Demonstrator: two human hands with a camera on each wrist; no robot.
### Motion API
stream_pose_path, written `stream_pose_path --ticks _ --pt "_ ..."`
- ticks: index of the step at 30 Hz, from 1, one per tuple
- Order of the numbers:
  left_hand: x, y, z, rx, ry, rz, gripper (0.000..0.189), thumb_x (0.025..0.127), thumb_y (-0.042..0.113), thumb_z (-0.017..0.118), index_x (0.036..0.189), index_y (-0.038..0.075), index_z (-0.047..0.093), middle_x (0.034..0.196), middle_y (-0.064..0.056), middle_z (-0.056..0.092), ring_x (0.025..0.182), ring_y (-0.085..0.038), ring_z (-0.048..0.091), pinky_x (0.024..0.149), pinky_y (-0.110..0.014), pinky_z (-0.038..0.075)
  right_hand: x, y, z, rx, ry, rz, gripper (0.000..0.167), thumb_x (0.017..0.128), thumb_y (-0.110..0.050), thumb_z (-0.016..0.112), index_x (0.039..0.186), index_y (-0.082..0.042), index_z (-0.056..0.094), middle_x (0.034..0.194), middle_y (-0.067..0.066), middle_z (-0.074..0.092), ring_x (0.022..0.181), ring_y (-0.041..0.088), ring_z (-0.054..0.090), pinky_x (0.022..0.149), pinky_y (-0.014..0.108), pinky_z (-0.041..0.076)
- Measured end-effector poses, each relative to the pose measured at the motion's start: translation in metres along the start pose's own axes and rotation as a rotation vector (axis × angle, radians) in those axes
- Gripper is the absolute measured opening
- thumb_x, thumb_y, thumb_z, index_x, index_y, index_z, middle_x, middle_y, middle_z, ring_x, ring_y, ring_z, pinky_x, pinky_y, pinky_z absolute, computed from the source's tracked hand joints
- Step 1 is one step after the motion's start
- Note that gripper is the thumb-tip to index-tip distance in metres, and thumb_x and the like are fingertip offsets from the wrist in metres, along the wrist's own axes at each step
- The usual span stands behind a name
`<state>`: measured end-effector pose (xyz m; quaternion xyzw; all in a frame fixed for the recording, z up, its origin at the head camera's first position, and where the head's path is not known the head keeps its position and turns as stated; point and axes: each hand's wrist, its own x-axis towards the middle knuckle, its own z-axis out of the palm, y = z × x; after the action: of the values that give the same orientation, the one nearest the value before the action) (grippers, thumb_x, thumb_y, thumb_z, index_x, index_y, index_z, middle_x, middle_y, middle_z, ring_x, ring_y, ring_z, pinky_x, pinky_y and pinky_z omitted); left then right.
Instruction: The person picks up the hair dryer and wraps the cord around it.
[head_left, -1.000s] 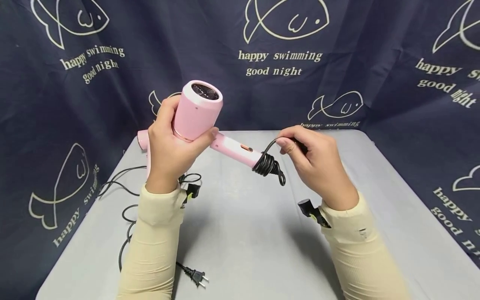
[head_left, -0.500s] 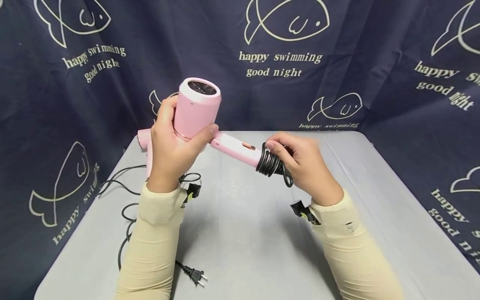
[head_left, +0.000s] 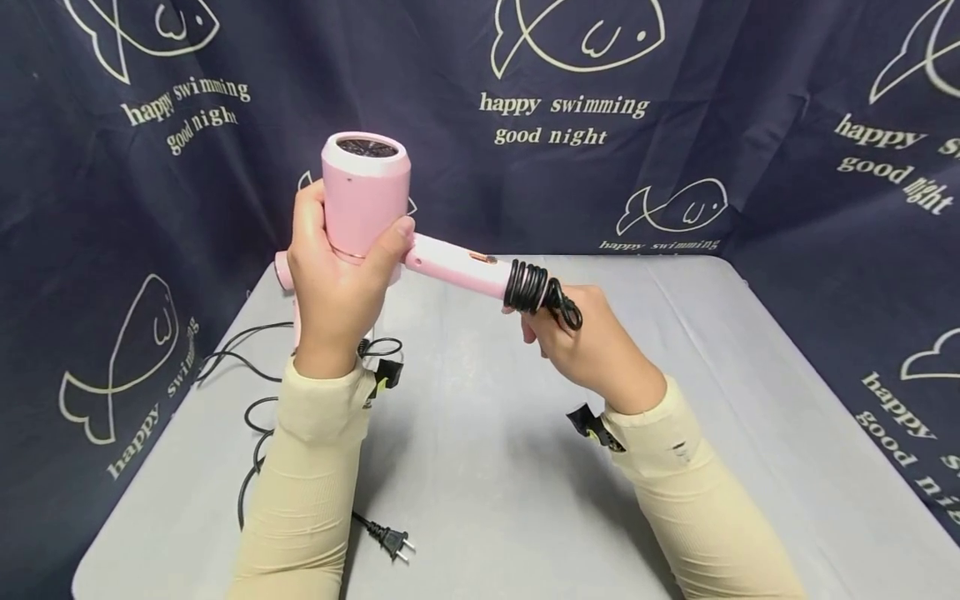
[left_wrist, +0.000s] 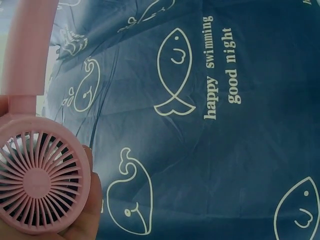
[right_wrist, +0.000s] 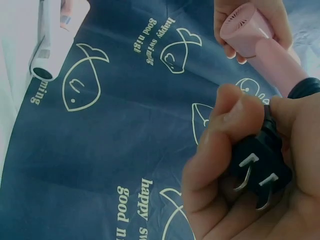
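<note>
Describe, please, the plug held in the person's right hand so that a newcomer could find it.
Follow the pink hair dryer along its handle to the black cord coil. Just past it the right hand pinches a black plug; unlike the loose plug lying on the table, it is gripped.

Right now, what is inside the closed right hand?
The right hand holds a black plug with two metal prongs, seen in the right wrist view. From the head view the hand covers it; only the cord coil on the pink hair dryer shows.
</note>
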<state>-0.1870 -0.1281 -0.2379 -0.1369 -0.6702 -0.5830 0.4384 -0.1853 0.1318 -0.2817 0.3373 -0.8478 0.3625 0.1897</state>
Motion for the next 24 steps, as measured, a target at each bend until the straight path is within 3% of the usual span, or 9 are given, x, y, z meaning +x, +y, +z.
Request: stream_pose_path --ticks 2,4,6,12,16,20,24 --pt "0.001 -0.002 0.001 0.017 0.013 -0.001 0.061 0.076 0.029 0.086 0.125 0.004 0.059 0.111 -0.009 0.068 0.097 -0.019 0.064 0.086 -0.03 0.051 0.001 -0.002 0.0 0.006 -0.011 0.027 0.022 0.103 -0.011 0.053 0.096 -0.02 0.072 0.065 -0.01 0.059 0.05 0.006 0.053 0.048 0.026 0.045" --pt "0.001 -0.004 0.002 0.042 0.03 -0.003 0.061 0.077 0.031 0.086 0.125 0.004 0.058 0.11 -0.009 0.068 0.097 -0.018 0.063 0.086 -0.03 0.05 0.002 -0.003 0.001 -0.001 -0.015 0.028 0.024 0.105 -0.013 0.053 0.093 -0.019 0.072 0.067 -0.009 0.061 0.052 0.006 0.054 0.05 0.026 0.046" --pt "0.001 -0.005 0.002 0.074 0.054 -0.01 0.062 0.077 0.033 0.086 0.125 0.006 0.058 0.109 -0.008 0.068 0.096 -0.016 0.063 0.087 -0.029 0.048 0.002 -0.005 0.002 -0.034 -0.029 0.005 0.023 0.106 -0.016 0.052 0.095 -0.017 0.071 0.069 -0.008 0.061 0.056 0.006 0.054 0.055 0.027 0.048" --pt "0.001 -0.005 -0.002 0.14 0.1 -0.049 0.065 0.077 0.037 0.086 0.129 0.011 0.057 0.108 -0.005 0.068 0.094 -0.013 0.063 0.084 -0.028 0.047 -0.001 -0.014 0.006 -0.19 -0.145 -0.102 0.02 0.104 -0.027 0.057 0.115 -0.012 0.064 0.095 -0.01 0.069 0.062 0.003 0.05 0.067 0.026 0.049" --pt "0.0 -0.005 -0.003 0.147 0.082 -0.042 0.068 0.077 0.033 0.088 0.132 0.008 0.055 0.114 -0.006 0.066 0.099 -0.013 0.061 0.088 -0.029 0.046 -0.007 -0.023 0.005 -0.233 -0.185 -0.099 0.025 0.102 -0.027 0.058 0.12 -0.011 0.062 0.077 -0.013 0.063 0.057 0.004 0.048 0.062 0.026 0.048" --pt "-0.001 -0.008 0.0 0.175 0.056 0.011 0.071 0.076 0.032 0.09 0.131 0.005 0.054 0.114 -0.007 0.066 0.1 -0.014 0.06 0.089 -0.031 0.048 -0.012 -0.031 0.0 -0.286 -0.153 -0.091 0.021 0.098 -0.023 0.058 0.115 -0.011 0.062 0.069 -0.013 0.055 0.058 0.005 0.048 0.059 0.026 0.046" --pt "-0.001 -0.009 0.0 0.23 0.035 0.073 0.07 0.074 0.033 0.089 0.129 0.004 0.056 0.11 -0.007 0.066 0.097 -0.016 0.061 0.085 -0.035 0.049 -0.016 -0.036 -0.004 -0.37 -0.038 -0.139 0.015 0.096 -0.018 0.057 0.107 -0.011 0.063 0.067 -0.01 0.049 0.057 0.009 0.044 0.055 0.028 0.043"
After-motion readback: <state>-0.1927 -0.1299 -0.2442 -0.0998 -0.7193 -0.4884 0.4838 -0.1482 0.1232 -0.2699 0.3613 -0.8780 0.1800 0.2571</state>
